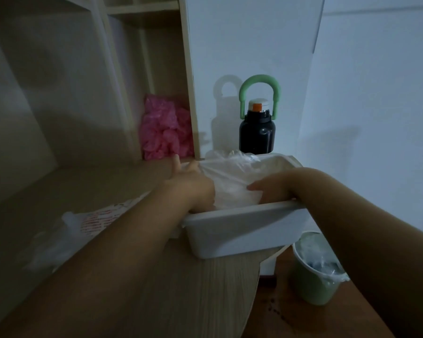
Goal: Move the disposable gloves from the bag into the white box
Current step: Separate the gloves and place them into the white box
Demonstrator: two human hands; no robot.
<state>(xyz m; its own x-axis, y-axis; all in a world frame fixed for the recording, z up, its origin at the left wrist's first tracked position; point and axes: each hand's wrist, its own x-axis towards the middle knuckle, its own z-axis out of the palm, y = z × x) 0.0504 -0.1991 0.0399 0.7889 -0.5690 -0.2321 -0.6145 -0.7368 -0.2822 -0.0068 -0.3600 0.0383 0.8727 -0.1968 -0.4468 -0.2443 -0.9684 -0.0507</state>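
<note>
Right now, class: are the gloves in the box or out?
In. The clear gloves lie inside the walls of the box.

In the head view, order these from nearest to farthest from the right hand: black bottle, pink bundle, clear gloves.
1. clear gloves, touched by the right hand, inside the white box.
2. black bottle, just behind the box, by the wall.
3. pink bundle, far left, in the shelf compartment.

Box (pixel 242 230): plain white. Gloves (pixel 230 181): clear, milky. Bag (pixel 100 219): clear with red print. Desk (pixel 156 276): pale wood grain. Crumpled pile (pixel 166 132) on the shelf: pink. Bottle (pixel 257 135): black body, mint green handle, orange cap. Bin (pixel 313 276): pale green with clear liner. Floor (pixel 279 301): reddish-brown, dark specks. Wall (pixel 376 93): white.
</note>
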